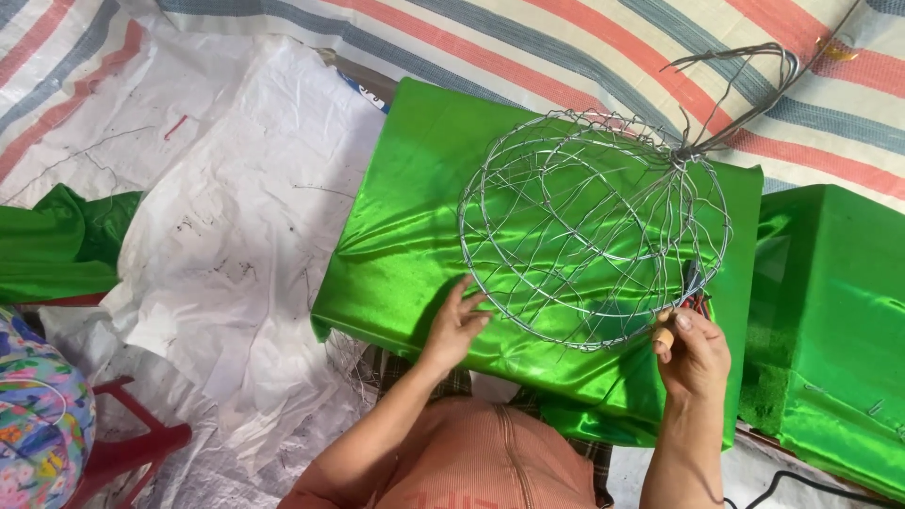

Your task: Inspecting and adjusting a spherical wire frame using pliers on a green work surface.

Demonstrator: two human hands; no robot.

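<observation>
A round cage of thin silver wire [594, 231], woven into a dome of rings and crossing strands, lies on top of a block wrapped in shiny green satin cloth [405, 236]. Loose wire ends [745, 85] twist together at its upper right edge and trail away over the striped tarpaulin [566, 47]. The left hand [454, 325] rests open on the green cloth, fingers spread, fingertips touching the cage's lower left rim; its grip is released. The right hand [696, 353] is clenched around a small tool with a pale wooden handle [666, 336], held against the cage's lower right rim. A second green-wrapped block [839, 320] stands just beside on the right. White plastic sheeting [236, 217] covers the floor to the left, near a red plastic stool [127, 443].
</observation>
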